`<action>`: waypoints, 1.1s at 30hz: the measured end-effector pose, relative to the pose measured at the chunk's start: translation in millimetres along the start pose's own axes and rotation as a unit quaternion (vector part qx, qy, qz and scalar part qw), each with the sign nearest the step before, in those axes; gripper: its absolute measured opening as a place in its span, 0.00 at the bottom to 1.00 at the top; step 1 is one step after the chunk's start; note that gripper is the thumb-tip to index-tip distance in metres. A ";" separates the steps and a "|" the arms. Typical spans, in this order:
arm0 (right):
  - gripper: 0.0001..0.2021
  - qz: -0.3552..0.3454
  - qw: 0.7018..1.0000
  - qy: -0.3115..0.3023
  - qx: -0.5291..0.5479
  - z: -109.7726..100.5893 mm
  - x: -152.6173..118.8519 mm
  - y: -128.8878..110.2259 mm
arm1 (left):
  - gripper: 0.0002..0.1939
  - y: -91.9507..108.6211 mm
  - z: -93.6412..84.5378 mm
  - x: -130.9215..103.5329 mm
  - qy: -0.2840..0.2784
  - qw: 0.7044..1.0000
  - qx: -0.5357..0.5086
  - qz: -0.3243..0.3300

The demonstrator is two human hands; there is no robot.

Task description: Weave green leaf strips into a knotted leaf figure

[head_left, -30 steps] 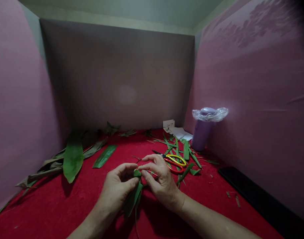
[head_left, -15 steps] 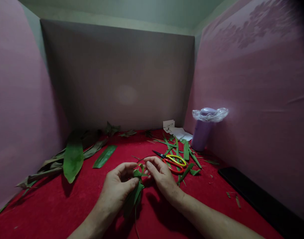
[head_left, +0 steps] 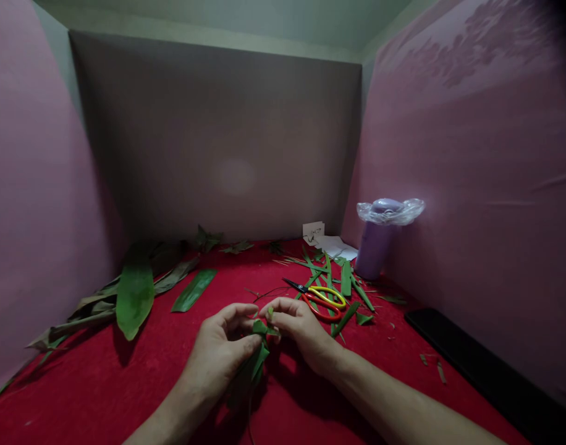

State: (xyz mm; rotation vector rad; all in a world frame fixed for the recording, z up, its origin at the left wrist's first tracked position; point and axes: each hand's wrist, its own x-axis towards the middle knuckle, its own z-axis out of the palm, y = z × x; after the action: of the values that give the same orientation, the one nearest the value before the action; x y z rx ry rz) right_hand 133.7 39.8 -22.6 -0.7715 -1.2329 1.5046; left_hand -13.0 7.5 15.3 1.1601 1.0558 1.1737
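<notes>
A bundle of folded green leaf [head_left: 258,361] is pinched between the thumb and fingers of my left hand [head_left: 220,346]; a thin dark stem hangs below it. My right hand [head_left: 301,327] is closed on a narrow leaf strip [head_left: 270,313] at the top of the bundle, thumb against the fingers. Parts of the bundle are hidden by both hands. Just beyond my right hand lie scissors [head_left: 317,296] with one yellow and one red handle, their dark blades partly open, among cut leaf strips [head_left: 328,272].
Broad leaves [head_left: 135,300], some dried, lie at the left, with a cut leaf piece [head_left: 194,290] beside them. A purple tumbler [head_left: 374,250] topped with clear plastic stands at the right near white papers [head_left: 336,247]. A long black object [head_left: 459,352] runs along the pink right wall [head_left: 473,185].
My right hand has closed on the narrow strip and shifted slightly down, drawing its tip upright. My left hand keeps its grip on the leaf bundle.
</notes>
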 end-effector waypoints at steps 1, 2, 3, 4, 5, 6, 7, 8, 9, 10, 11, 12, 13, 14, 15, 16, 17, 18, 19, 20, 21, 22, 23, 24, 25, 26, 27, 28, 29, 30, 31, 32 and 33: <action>0.06 -0.001 1.000 0.003 0.001 -0.4 0.4 -0.4 | 0.16 -0.2 0.4 0.0 -0.006 1.000 0.003 -0.004; 0.05 -0.002 1.000 0.005 0.001 -0.8 0.8 -0.9 | 0.17 -0.5 0.7 -0.1 -0.012 1.000 0.004 -0.007; 0.05 -0.003 1.000 0.007 0.001 -1.1 1.0 -1.4 | 0.17 -1.0 1.0 -0.2 -0.018 1.000 0.003 -0.010; 0.05 -0.004 1.000 0.009 0.000 -1.4 1.2 -2.0 | 0.17 -1.5 1.2 -0.3 -0.024 1.000 0.001 -0.012; 0.06 -0.005 1.000 0.010 -0.002 -1.7 1.3 -2.6 | 0.18 -2.2 1.2 -0.5 -0.028 1.000 -0.002 -0.013; 0.06 -0.006 1.000 0.011 -0.004 -1.8 1.4 -3.0 | 0.18 -3.0 1.1 -0.7 -0.031 0.999 -0.003 -0.013; 0.07 -0.006 1.000 0.013 -0.008 -1.7 1.5 -3.3 | 0.19 -3.9 0.9 -0.9 -0.033 0.999 -0.004 -0.015; 0.07 -0.006 1.000 0.015 -0.012 -1.6 1.6 -3.4 | 0.19 -4.8 0.6 -1.1 -0.035 0.999 -0.003 -0.017; 0.07 -0.005 1.000 0.018 -0.016 -1.4 1.7 -3.5 | 0.19 -5.6 0.4 -1.2 -0.037 0.999 -0.002 -0.019; 0.08 -0.004 1.000 0.020 -0.021 -1.1 1.8 -3.5 | 0.18 -6.4 0.2 -1.3 -0.038 0.999 0.002 -0.022; 0.08 -0.003 0.999 0.022 -0.025 -0.9 1.9 -3.5 | 0.17 -6.9 0.2 -1.3 -0.040 0.999 0.006 -0.021; 0.09 -0.002 0.999 0.024 -0.030 -0.7 1.9 -3.7 | 0.14 -7.3 0.3 -1.3 -0.041 0.999 0.013 -0.016; 0.09 -0.002 0.999 0.025 -0.034 -0.5 1.8 -4.0 | 0.12 -7.4 0.7 -1.5 -0.043 0.999 0.020 -0.010; 0.10 -0.002 0.999 0.025 -0.038 -0.5 1.7 -4.5 | 0.10 -7.3 1.4 -1.7 -0.047 0.999 0.025 -0.003; 0.10 -0.003 0.999 0.026 -0.041 -0.4 1.5 -5.2 | 0.08 -6.8 2.2 -2.2 -0.050 0.998 0.027 0.003; 0.10 -0.004 0.999 0.026 -0.044 -0.4 1.4 -6.0 | 0.07 -6.1 3.4 -2.8 -0.053 0.998 0.027 0.005; 0.10 -0.005 0.999 0.025 -0.047 -0.5 1.2 -6.9 | 0.06 -5.2 4.6 -3.6 -0.054 0.998 0.026 0.003; 0.10 -0.008 0.998 0.026 -0.049 -0.5 1.1 -7.7 | 0.05 -4.3 5.9 -4.5 -0.053 0.998 0.026 -0.002; 0.10 -0.011 0.998 0.026 -0.051 -0.5 1.0 -8.6 | 0.05 -3.3 7.2 -5.4 -0.049 0.998 0.027 -0.009; 0.09 -0.015 0.998 0.026 -0.054 -0.5 0.9 -9.3 | 0.04 -2.4 8.3 -6.1 -0.043 0.999 0.029 -0.015; 0.09 -0.019 0.998 0.025 -0.056 -0.5 0.8 -9.9 | 0.04 -1.8 9.1 -6.5 -0.038 0.999 0.033 -0.022; 0.09 -0.022 0.998 0.025 -0.058 -0.5 0.7 -10.5 | 0.04 -1.4 9.5 -6.7 -0.032 0.999 0.035 -0.027; 0.08 -0.025 0.998 0.024 -0.061 -0.5 0.5 -11.0 | 0.04 -1.4 9.5 -6.6 -0.028 0.999 0.036 -0.030; 0.08 -0.027 0.997 0.021 -0.063 -0.5 0.3 -11.6 | 0.04 -1.8 9.0 -6.2 -0.026 0.999 0.036 -0.032; 0.07 -0.029 0.997 0.018 -0.065 -0.5 0.0 -12.1 | 0.04 -2.5 8.0 -5.7 -0.024 0.999 0.038 -0.032; 0.07 -0.029 0.997 0.014 -0.067 -0.5 -0.4 -12.8 | 0.05 -3.6 6.8 -5.0 -0.022 0.998 0.040 -0.030; 0.07 -0.029 0.997 0.008 -0.071 -0.5 -0.8 -13.4 | 0.05 -5.0 5.4 -4.2 -0.021 0.998 0.044 -0.026; 0.08 -0.028 0.997 0.000 -0.075 -0.4 -1.2 -13.9 | 0.05 -6.5 4.0 -3.5 -0.017 0.998 0.050 -0.019; 0.09 -0.026 0.996 -0.008 -0.081 -0.3 -1.6 -14.3 | 0.06 -8.2 2.8 -2.7 -0.013 0.998 0.058 -0.009; 0.09 -0.025 0.996 -0.016 -0.088 -0.1 -1.9 -14.4 | 0.07 -9.8 1.9 -2.0 -0.008 0.998 0.064 0.003; 0.09 -0.024 0.995 -0.023 -0.095 0.2 -2.1 -14.2 | 0.08 -11.2 1.4 -1.4 -0.004 0.998 0.066 0.014; 0.08 -0.024 0.994 -0.028 -0.103 0.7 -2.3 -13.7 | 0.10 -12.5 1.2 -0.9 0.000 0.998 0.065 0.024; 0.07 -0.025 0.993 -0.029 -0.111 1.2 -2.5 -13.0 | 0.11 -13.6 1.4 -0.4 0.005 0.998 0.061 0.030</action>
State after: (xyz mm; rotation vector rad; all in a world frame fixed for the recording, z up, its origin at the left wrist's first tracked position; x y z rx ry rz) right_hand 137.2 36.8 -10.2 -0.8386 -1.4704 1.3726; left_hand -10.0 6.6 1.9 1.2897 1.1199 1.1762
